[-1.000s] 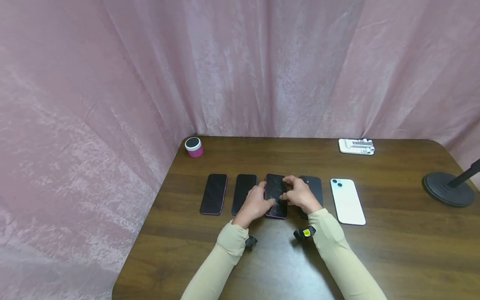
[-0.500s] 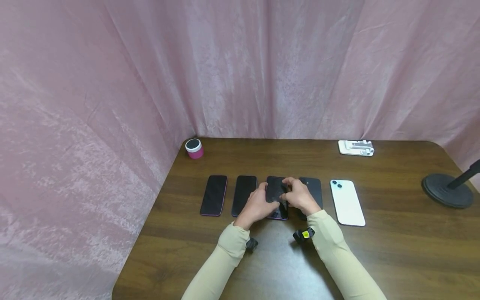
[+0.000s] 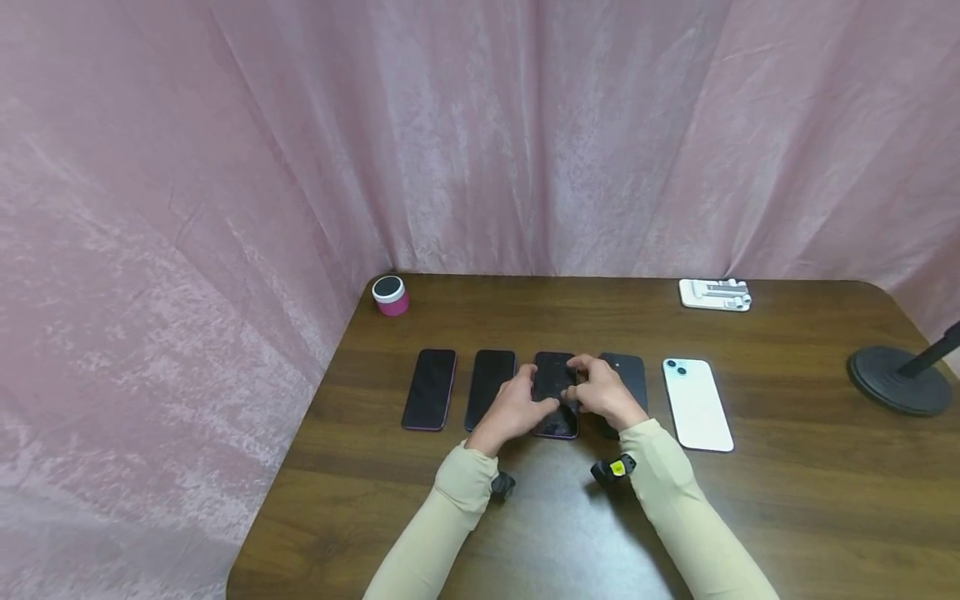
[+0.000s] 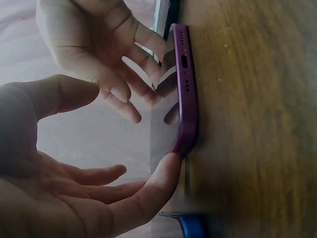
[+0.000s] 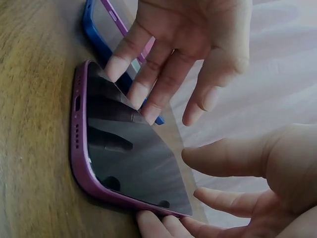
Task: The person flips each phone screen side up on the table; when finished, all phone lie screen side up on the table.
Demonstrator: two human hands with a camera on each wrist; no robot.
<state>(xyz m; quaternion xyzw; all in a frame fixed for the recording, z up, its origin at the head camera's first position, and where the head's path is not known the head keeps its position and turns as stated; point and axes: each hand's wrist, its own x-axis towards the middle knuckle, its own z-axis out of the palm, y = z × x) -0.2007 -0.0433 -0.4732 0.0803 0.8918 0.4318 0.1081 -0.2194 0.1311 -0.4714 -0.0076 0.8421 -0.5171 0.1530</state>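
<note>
A purple-edged smartphone (image 3: 553,377) lies flat, screen up, in the middle of a row of phones on the wooden table. My left hand (image 3: 513,411) is at its left side, a fingertip touching the edge near the corner in the left wrist view. At the opposite long edge is my right hand (image 3: 602,392); in the right wrist view its fingertips meet the purple frame (image 5: 111,196). Both thumbs hover over the glass, apart from each other. Left of it lies a blue-edged phone (image 3: 487,379), partly behind my left hand; a dark phone (image 3: 632,377) is partly covered by my right hand.
Another purple-edged phone (image 3: 429,390) ends the row at left, and a white phone (image 3: 697,407), back up, at right. A pink jar (image 3: 392,302) stands at the back left corner, a folded white stand (image 3: 715,296) at the back right. A black round base (image 3: 896,382) sits far right.
Over the last second my left hand has shifted slightly right, its thumb further over the screen. The middle phone has moved very slightly to the right; my right hand stays nearly in place.
</note>
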